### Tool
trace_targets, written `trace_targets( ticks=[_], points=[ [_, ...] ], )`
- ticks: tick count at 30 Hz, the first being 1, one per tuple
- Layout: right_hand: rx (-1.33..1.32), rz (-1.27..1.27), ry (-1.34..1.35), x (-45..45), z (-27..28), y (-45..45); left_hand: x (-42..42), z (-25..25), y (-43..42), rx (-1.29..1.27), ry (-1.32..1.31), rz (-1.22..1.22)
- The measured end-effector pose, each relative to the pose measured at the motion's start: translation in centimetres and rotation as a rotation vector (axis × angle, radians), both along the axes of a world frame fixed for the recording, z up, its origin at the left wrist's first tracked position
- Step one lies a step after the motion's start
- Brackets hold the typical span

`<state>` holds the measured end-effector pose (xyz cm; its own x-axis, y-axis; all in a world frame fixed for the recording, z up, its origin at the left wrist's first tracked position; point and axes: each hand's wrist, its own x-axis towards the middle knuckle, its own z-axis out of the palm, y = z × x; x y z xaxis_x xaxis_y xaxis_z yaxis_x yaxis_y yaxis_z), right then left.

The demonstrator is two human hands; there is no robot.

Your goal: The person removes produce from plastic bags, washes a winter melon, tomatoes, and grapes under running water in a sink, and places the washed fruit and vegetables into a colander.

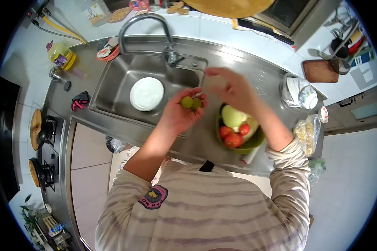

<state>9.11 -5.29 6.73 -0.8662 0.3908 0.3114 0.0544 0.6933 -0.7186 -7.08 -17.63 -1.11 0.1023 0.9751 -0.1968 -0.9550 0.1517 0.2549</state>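
My left hand (181, 109) is palm up over the right edge of the sink, its fingers curled around small round green fruits (191, 103). My right hand (232, 90), blurred by motion, hovers over the counter above a green bowl (255, 143); its fingers look apart and nothing shows in them. In that bowl lie several red tomatoes (233, 140) and a large pale green vegetable (232, 117), partly hidden under my right hand and forearm. A white plate (147, 94) rests in the steel sink (113, 81).
A curved faucet (167, 35) rises behind the sink. Stacked white bowls (299, 93) sit in a rack at the right, near a plastic bag (308, 134). An oil bottle (62, 56) stands at the far left of the counter (197, 144), beyond a dark and pink cloth (80, 101).
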Motion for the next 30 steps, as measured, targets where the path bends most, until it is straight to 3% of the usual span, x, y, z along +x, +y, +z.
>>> trace_targets(
  ticks=[2,6,8,12,16,18,19,20,21,22,23,24,25,26,27,28,30],
  points=[
    [-0.058,-0.238,-0.022,-4.4,0.3,1.0,-5.8,-0.2,-0.8,0.002,-0.002,0.034],
    [-0.005,-0.331,-0.225,-14.2,-4.0,4.0,-17.0,-1.0,-1.2,-0.047,-0.043,0.205],
    [0.439,-0.365,-0.185,-18.5,-9.2,6.6,-22.3,-2.6,-0.1,-0.050,0.008,0.264],
    [0.611,-0.520,-0.427,-22.8,-14.1,6.5,-29.4,-6.0,2.3,-0.062,-0.082,0.285],
    [0.293,-0.583,-0.715,-24.0,-15.0,5.3,-31.5,-8.7,4.5,-0.142,-0.102,0.319],
    [0.348,-0.585,-0.650,-25.4,-13.3,3.3,-32.2,-9.9,5.7,-0.168,-0.080,0.317],
    [0.406,-0.588,-0.570,-26.8,-13.0,2.2,-32.3,-10.2,6.1,-0.170,-0.080,0.317],
    [0.270,-0.653,-0.121,-29.2,-14.0,1.1,-32.2,-10.3,6.6,-0.249,-0.090,0.363],
    [0.199,-0.593,0.142,-32.1,-14.7,0.0,-32.0,-10.4,7.2,-0.330,-0.094,0.397],
    [-0.099,-0.456,0.275,-34.7,-15.4,-0.7,-31.5,-10.7,7.0,-0.410,0.076,0.424],
    [-0.287,-0.506,0.035,-37.5,-14.7,-1.8,-30.8,-11.3,6.7,-0.471,0.246,0.406],
    [-0.608,-0.742,0.493,-43.6,-22.8,-2.1,-31.1,-14.1,6.8,-0.131,0.053,0.319],
    [0.150,-0.733,0.178,-43.6,-24.3,-2.0,-32.3,-17.4,6.7,0.175,-0.189,0.234],
    [-0.110,-0.784,0.119,-45.0,-23.6,-3.0,-32.6,-18.2,7.1,0.292,-0.100,0.081],
    [-0.922,-0.770,0.396,-44.5,-18.0,-4.5,-32.8,-19.0,7.4,0.425,0.007,-0.061],
    [-0.917,-0.840,0.405,-43.4,-19.3,-3.4,-31.8,-18.4,7.1,0.292,0.218,-0.015],
    [-0.584,-0.786,0.226,-44.2,-23.9,-0.8,-31.7,-15.8,6.2,0.037,0.679,0.150]
  ],
)
